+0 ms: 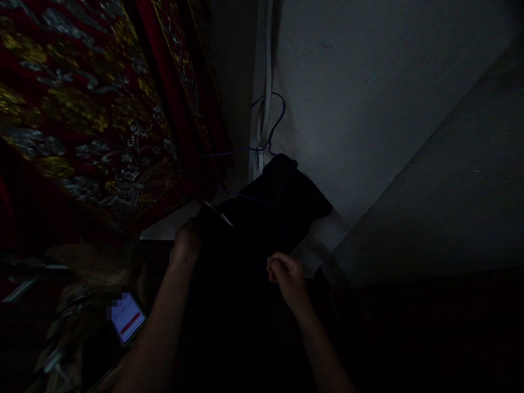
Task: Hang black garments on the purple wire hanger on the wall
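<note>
A black garment [262, 218] hangs in the middle of the view, partly on a thin purple clothes hanger [282, 112]. My left hand [186, 242] is closed at the garment's left edge, its fingertips lost in shadow. Lower right, over the dark cloth, my right hand [286, 270] has its fingers curled together in a pinch on the garment; the fold between them is too dark to make out. A narrow pale pointed strip [225, 220] shows against the cloth, its kind unclear. The hanger's left arm sticks out bare of cloth.
Red cloth with gold and silver embroidery [102, 109] hangs at upper left. The hanger hooks at a pale vertical cord [268, 60] beside a grey wall [368, 109]. A lit phone [129, 319] lies at lower left among dim clutter. The lower right is very dark.
</note>
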Tool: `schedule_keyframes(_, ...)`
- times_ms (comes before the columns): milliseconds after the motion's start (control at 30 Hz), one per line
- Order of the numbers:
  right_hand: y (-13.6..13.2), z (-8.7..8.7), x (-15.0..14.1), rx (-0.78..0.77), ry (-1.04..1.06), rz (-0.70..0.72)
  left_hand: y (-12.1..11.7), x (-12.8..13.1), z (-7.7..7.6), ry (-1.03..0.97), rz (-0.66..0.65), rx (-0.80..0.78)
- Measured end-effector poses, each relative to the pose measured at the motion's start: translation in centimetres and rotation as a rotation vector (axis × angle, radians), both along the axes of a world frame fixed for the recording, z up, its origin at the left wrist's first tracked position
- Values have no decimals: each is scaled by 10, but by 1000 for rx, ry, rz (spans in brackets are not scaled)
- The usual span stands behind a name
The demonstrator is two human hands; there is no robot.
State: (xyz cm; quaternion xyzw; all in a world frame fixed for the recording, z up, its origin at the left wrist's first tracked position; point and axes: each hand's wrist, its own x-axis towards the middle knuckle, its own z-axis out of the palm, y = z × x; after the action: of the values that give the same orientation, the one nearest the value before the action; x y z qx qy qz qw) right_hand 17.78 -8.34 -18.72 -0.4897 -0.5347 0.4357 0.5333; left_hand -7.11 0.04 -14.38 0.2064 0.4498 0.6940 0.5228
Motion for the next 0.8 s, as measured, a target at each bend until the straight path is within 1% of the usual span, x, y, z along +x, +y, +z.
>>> schedule_keyframes(33,-1,-5,4,-19,-2,-22,-5,10,-11,19,-44,-25)
schedule_keyframes(67,-2,-9,9,-37,-18,-47,-11,21,-18,38,-86,-41)
schedule_keyframes(100,-3,-12,13,-51,-42,-71,-18,31,-21,68,-135,-37)
schedule_keyframes(133,-3,-13,17,-54,-68,-87,-25,41,-19,110,-195,-5)
schedule_keyframes(167,-3,-11,19,-41,-88,-88,-32,51,-13,162,-259,50)
schedule_keyframes(233,-4,-2,20,33,-83,-17,-46,70,5,316,-403,213)
schedule_keyframes(300,-2,11,16,128,-50,82,-57,89,26,536,-523,395)
schedule_keyframes(333,1,18,13,172,-42,101,-61,97,35,665,-566,494)
schedule_keyframes(367,3,25,11,206,-47,99,-63,104,42,783,-587,580)
schedule_keyframes(400,7,33,10,229,-68,90,-65,109,46,877,-579,649)
schedule_keyframes(433,11,40,9,239,-102,87,-65,112,48,935,-541,694)
schedule_keyframes(500,19,54,12,242,-190,137,-61,114,47,937,-458,735)
schedule_keyframes(533,22,61,16,248,-244,178,-57,112,44,896,-472,740)
schedule_keyframes(567,26,68,20,269,-302,218,-54,109,41,845,-537,735)
schedule_keyframes(667,36,89,33,422,-463,273,-42,97,33,741,-832,660)
schedule_keyframes(700,40,94,37,489,-498,249,-39,92,31,745,-892,621)
schedule_keyframes(733,44,99,40,558,-519,188,-36,88,29,769,-925,589)
schedule_keyframes(800,56,108,45,680,-511,-22,-30,79,27,861,-980,543)
